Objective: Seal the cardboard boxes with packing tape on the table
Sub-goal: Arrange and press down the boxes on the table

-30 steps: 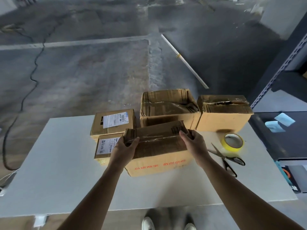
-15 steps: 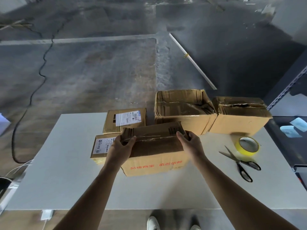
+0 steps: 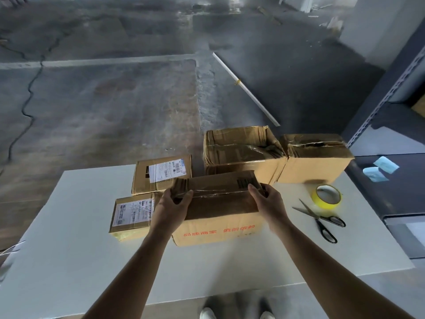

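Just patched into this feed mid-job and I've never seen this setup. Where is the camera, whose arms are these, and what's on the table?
No machine here: one camera worn on a person's head looks down at their bare arms. The left hand and right hand grip the ends of a red-printed box on the white table, holding its flaps down. Right of it lie a yellow tape roll and scissors, untouched. Left sit two labelled boxes; behind, two bigger boxes.

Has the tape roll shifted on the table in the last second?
No. The tape roll still lies flat just beyond the scissors, in front of the far right box; only the camera moved.
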A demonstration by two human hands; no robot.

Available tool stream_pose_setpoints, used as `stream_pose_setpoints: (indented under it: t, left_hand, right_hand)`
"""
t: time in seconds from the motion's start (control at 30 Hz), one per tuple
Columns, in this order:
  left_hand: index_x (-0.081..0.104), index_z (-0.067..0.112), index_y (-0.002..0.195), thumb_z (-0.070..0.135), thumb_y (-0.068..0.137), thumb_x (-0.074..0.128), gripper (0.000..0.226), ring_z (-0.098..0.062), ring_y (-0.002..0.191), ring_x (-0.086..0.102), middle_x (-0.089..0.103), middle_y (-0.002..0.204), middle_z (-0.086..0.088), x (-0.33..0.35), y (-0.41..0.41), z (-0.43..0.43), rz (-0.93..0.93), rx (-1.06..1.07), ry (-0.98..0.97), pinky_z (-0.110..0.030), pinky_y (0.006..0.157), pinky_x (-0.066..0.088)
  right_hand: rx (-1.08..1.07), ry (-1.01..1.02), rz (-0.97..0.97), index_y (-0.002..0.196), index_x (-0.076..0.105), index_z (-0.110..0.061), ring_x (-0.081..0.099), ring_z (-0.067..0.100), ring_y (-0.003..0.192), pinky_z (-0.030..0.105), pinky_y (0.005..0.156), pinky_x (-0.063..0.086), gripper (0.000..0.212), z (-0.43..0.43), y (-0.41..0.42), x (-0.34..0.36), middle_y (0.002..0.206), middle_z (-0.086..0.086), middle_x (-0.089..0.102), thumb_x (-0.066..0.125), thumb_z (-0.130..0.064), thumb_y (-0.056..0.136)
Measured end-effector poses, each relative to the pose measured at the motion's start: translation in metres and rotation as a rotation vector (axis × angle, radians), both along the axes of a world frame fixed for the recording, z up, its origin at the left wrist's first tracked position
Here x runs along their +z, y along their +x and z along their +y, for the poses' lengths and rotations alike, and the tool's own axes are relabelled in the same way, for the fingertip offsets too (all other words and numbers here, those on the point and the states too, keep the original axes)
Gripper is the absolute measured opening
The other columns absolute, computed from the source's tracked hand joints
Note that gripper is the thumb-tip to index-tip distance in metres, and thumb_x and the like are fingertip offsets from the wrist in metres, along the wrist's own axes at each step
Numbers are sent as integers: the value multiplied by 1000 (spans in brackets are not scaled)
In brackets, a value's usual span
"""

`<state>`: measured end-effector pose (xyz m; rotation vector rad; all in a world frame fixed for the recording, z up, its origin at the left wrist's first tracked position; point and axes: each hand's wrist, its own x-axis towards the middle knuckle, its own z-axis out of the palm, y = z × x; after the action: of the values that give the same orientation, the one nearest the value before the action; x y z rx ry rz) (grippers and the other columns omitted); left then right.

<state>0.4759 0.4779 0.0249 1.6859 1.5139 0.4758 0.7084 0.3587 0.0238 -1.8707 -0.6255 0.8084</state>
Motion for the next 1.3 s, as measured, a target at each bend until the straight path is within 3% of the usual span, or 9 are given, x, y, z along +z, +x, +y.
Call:
stream_pose_setpoints:
  t: [0.23, 0.5, 0.73, 0.93, 1.03, 1.1, 1.13, 1.2, 1.3]
  left_hand:
    - [49, 18, 128, 63, 89, 55, 59, -16, 83, 66, 65, 94, 2, 2, 34, -15, -12, -108, -6, -41, 69, 61]
    - [46, 21, 133, 60, 87, 61, 62, -10, 85, 61, 61, 102, 5, 8, 78, -39, -49, -159, -15, -31, 67, 57]
    - [40, 27, 135, 60, 76, 73, 75, -19, 102, 63, 62, 116, 3, 1, 95, -47, -96, -192, -108, -38, 78, 61]
    - [36, 21, 142, 49, 84, 71, 74, -18, 111, 56, 58, 125, 0, 2, 101, -56, -60, -174, -81, -20, 73, 47]
    - [32, 25, 141, 54, 76, 76, 84, -21, 113, 57, 57, 126, 0, 7, 101, -57, -77, -163, -87, -31, 81, 55]
    - [25, 29, 144, 68, 67, 75, 100, -27, 124, 53, 51, 136, -3, 12, 99, -57, -29, -206, -38, -38, 91, 54]
    - [19, 30, 149, 75, 64, 71, 109, -31, 133, 45, 42, 147, -6, 15, 99, -56, 59, -240, 20, -44, 101, 49]
    - [5, 31, 155, 83, 64, 62, 120, -35, 148, 15, 10, 164, -3, 25, 102, -57, 254, -360, 162, -54, 118, 20]
    - [-10, 35, 155, 86, 63, 59, 126, -27, 150, -17, -21, 162, 3, 37, 112, -56, 401, -611, 273, -54, 118, -7]
  right_hand:
    - [-112, 16, -6, 114, 58, -18, 63, 12, 84, 20, 58, 47, 28, -32, 22, 8, 91, -2, 66, 59, -41, 97]
    - [-161, 15, -7, 112, 62, -18, 64, 18, 86, 26, 62, 49, 30, -57, 62, 6, 92, 2, 68, 61, -42, 95]
    - [-88, -1, 2, 112, 60, -21, 61, 10, 84, 20, 59, 44, 31, -65, 91, 6, 92, -3, 67, 58, -47, 96]
    - [61, -7, -9, 119, 60, -26, 65, 11, 97, 31, 78, 55, 55, -66, 104, 4, 101, -10, 69, 55, -68, 84]
    - [157, 13, -20, 133, 50, -28, 63, 12, 108, 39, 92, 54, 76, -67, 107, 5, 112, -14, 66, 60, -77, 75]
    - [218, -15, -12, 147, 34, -29, 58, 12, 113, 39, 97, 51, 91, -66, 107, 9, 120, -14, 60, 62, -75, 74]
    - [247, -29, -21, 150, 28, -31, 57, 13, 114, 39, 98, 49, 95, -65, 108, 10, 122, -14, 58, 62, -75, 73]
    - [277, -49, -45, 150, 26, -34, 58, 16, 116, 45, 100, 49, 100, -63, 107, 8, 123, -14, 59, 59, -82, 69]
    - [297, -22, -8, 143, 28, -39, 58, 8, 106, 38, 92, 52, 80, -61, 102, 12, 122, -14, 57, 56, -72, 77]
